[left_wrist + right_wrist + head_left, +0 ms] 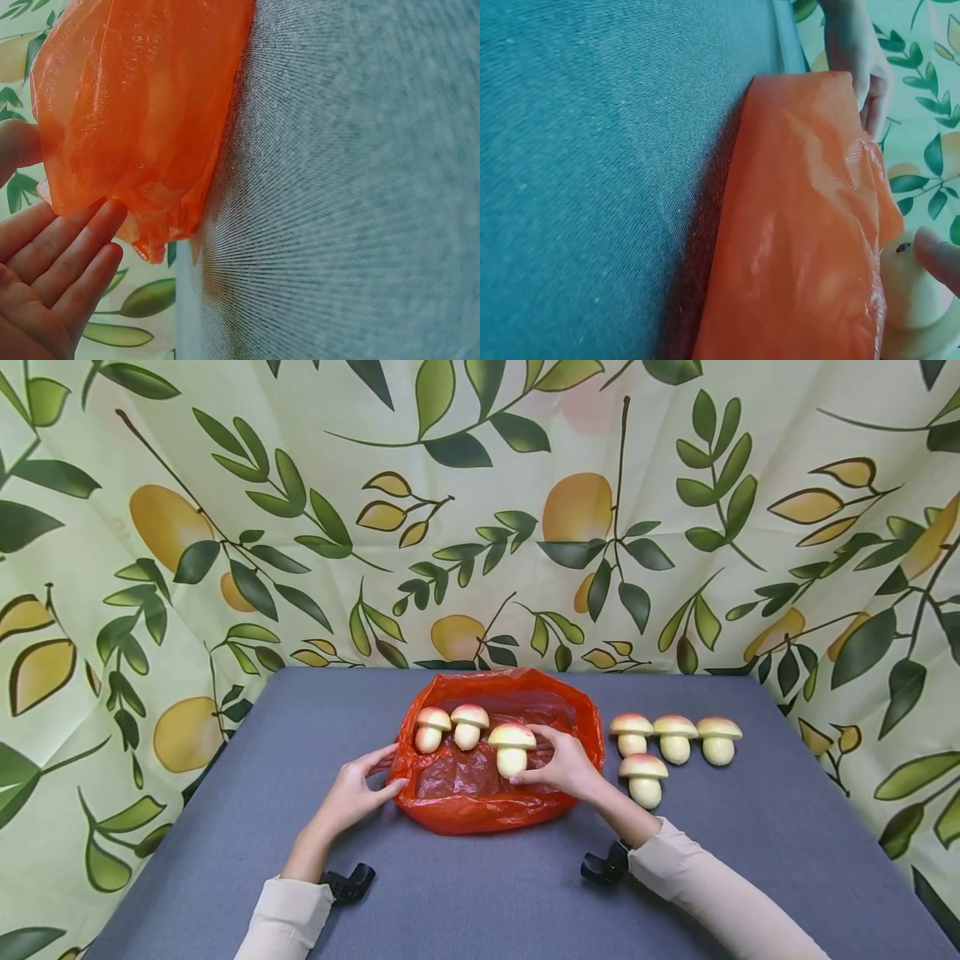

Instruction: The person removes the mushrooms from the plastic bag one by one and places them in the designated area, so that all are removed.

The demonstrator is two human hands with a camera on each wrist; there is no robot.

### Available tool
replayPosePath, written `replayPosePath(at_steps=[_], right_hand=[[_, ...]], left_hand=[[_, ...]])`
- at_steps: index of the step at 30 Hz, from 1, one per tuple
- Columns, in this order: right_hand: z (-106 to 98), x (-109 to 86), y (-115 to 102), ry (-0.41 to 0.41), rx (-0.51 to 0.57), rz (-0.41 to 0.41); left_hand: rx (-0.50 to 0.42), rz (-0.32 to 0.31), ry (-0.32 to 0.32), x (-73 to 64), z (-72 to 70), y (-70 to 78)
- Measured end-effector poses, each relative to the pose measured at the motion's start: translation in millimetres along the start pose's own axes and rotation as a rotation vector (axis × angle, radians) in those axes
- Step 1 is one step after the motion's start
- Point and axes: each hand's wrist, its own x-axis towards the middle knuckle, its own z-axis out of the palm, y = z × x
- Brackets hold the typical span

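An orange-red plastic bag (pixel 480 814) lies spread open on the table, its rim standing up all around. Inside, on its left part, are two toy mushrooms, a left one (pixel 430 739) and a right one (pixel 467 737), with red-and-yellow caps. My right hand (pixel 558 764) pinches another toy mushroom (pixel 512 760) between thumb and fingers, over the bag's middle. In the right wrist view, the thumb (pixel 939 259) presses the pale stem (pixel 911 292). At the bag's left side, my left hand (pixel 360 789) touches the plastic with fairly straight fingers (pixel 79 244).
Right of the bag, several more toy mushrooms (pixel 675 750) stand in a row, with one mushroom (pixel 643 789) in front of them. The grey-blue table (pixel 465 902) backs onto a leaf-and-fruit patterned cloth (pixel 300 568).
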Motion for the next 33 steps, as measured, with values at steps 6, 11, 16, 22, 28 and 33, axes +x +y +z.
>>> replayPosePath(at_steps=[6,11,16,22,28,33], right_hand=[[-7.4,-6.9,0.9,-0.004,-0.055,-0.003],[-13.2,-12.2,1.1,-0.013,-0.057,0.01],[-20.1,-18.0,0.3,-0.021,-0.056,0.013],[-31.5,-22.9,3.5,-0.036,-0.069,-0.025],[-45.3,-27.4,8.7,-0.08,-0.057,-0.082],[-54.6,-31.8,16.3,-0.104,-0.042,-0.112]], left_hand=[[-0.002,0.007,0.008,-0.3,0.5,0.1],[-0.001,0.005,0.007,-0.4,-0.2,0.8],[-0.002,-0.004,0.002,-0.7,-1.0,2.0],[-0.018,-0.014,-0.004,-0.3,-1.4,3.4],[-0.027,-0.006,0.001,-0.3,-1.7,3.9],[-0.029,-0.01,-0.002,-0.3,-2.3,3.7]])
